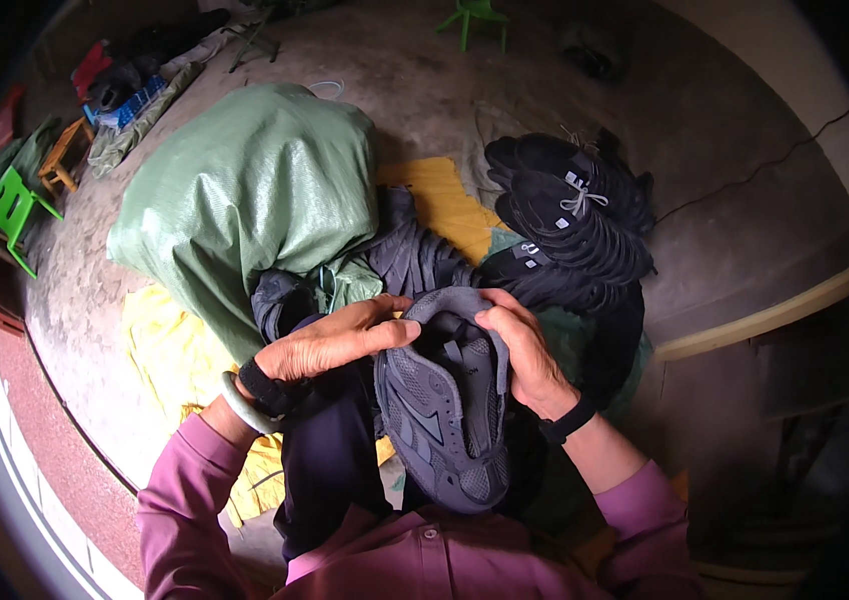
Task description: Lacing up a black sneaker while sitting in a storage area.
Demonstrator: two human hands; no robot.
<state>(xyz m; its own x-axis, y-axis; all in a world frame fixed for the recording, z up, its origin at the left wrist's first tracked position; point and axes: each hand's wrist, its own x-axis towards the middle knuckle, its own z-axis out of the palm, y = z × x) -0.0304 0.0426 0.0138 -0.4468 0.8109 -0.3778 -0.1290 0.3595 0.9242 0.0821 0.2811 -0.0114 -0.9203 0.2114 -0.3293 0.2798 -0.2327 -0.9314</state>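
Note:
A dark grey shoe upper (pixel 432 408) hangs over my lap, its toe pointing toward me and its collar away. My left hand (pixel 349 335) grips the collar's left edge, thumb on top, with most fingertips behind it. On the opposite side my right hand (pixel 522 345) pinches the padded collar rim, its thumb near the opening. A tongue and straps show inside the opening. Just beyond my hands lies a row of nested dark grey uppers (pixel 414 245).
A large pale green woven sack (pixel 254 190) bulges at left over yellow sheeting (pixel 169 345). Tied bundles of black uppers (pixel 569 215) are piled to the right. Farther off stand a green chair (pixel 16 208), a wooden stool (pixel 66 155) and another green chair (pixel 474 15).

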